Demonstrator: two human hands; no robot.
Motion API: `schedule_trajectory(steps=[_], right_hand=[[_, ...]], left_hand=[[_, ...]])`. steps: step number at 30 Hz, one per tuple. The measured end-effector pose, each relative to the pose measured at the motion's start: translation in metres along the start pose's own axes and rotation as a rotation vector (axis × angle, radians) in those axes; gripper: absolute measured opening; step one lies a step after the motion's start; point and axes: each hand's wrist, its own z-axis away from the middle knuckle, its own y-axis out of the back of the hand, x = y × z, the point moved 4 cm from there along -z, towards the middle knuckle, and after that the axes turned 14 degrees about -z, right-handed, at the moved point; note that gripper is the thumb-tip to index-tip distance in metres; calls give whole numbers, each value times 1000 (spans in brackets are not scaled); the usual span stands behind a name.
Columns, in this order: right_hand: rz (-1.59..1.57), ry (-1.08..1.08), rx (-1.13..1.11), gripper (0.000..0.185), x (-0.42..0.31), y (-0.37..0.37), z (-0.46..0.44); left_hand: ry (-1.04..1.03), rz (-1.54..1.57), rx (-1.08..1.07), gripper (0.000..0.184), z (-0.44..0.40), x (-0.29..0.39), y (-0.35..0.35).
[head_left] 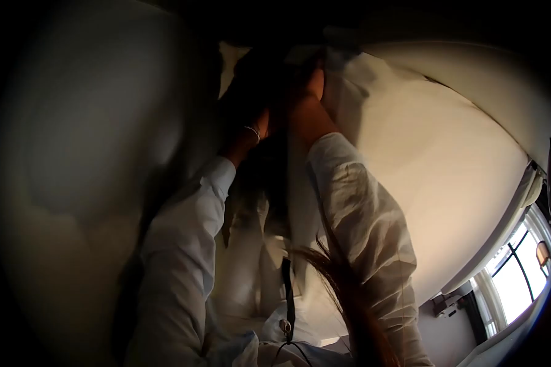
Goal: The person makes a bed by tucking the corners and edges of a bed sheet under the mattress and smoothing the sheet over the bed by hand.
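Note:
Both my arms reach forward in long pale sleeves, into deep shadow at the top middle of the view. My left hand (262, 124), with a thin light bracelet at its wrist, is mostly lost in the dark, and its fingers do not show. Just to the right, my right hand (315, 84) is partly lit at its outer edge, with its fingers hidden too. Between and around the hands is a dark mass (251, 82), possibly cloth, which I cannot make out. Whether either hand grips it is not visible.
A broad pale surface (434, 165) curves along the right side. A blurred grey shape (98, 116) fills the left. At lower right is a bright window (520, 275) with a curtain (526, 192). Long hair (343, 293) and a dark strap (288, 300) hang in front of me.

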Motion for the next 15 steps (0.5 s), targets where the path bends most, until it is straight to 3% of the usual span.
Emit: schedule_trajectory(steps=[1,3,5,7,11,15], right_hand=[[-18,1,2,59,1,-19,-35],[-163,-313,423,59,22,-71,-128],[84,-148,217,58,17,-56,-91],[392,-108,310,54,12,-53,-83],[341,-120,421,50,17,-70,-102],[75,-74,142,46,28,-65,-116]], left_hand=[[-76,-95,-77,36,4,6,-3],[-96,-97,-121,35,0,7,-23],[-83,14,-93,33,-9,-4,-44],[-45,207,-30,32,-23,-21,-67],[45,622,35,29,-35,-62,-111],[43,1011,77,27,-47,-130,-170]])
